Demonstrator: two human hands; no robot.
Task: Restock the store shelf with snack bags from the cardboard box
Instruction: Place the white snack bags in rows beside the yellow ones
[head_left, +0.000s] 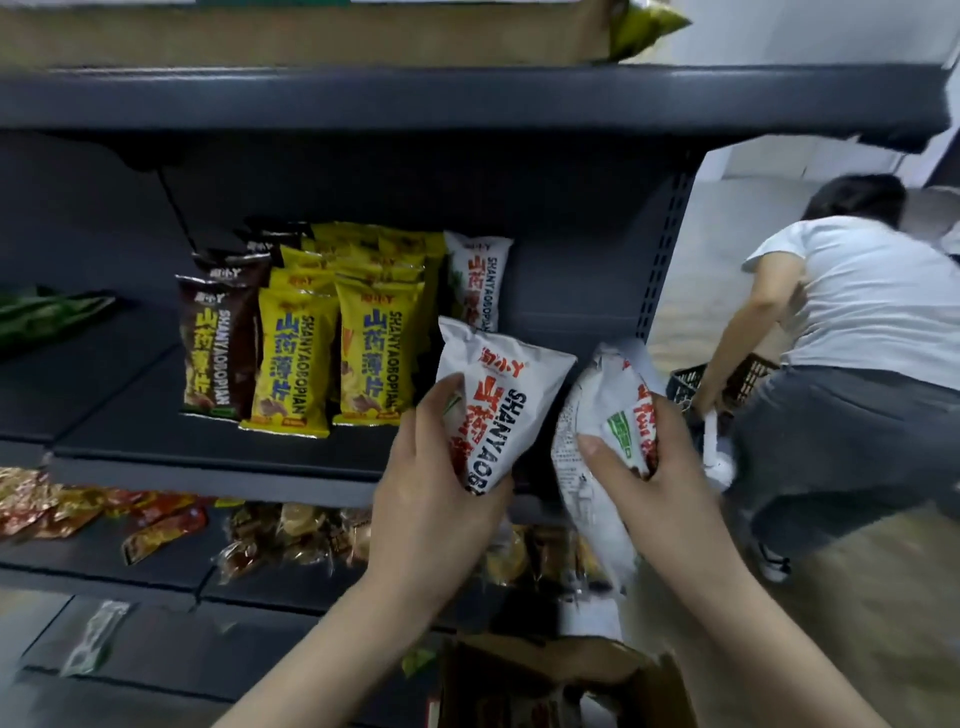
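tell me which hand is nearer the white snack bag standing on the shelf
Left. The left hand holds a white bag just below the upright white snack bag on the dark metal shelf; the right hand is further right, gripping another.

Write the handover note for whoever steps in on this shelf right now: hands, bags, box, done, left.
Left hand: grips one white snack bag, raised in front of the middle shelf.
Right hand: grips a second white bag, held beside the first.
Cardboard box: open on the floor below the hands; how many bags remain inside cannot be told.
Done: brown bags and yellow bags stand in rows on the shelf, and one white bag stands at the back right.
Left: probably set both held bags in the white row in front of that one, then keep emptying the box.
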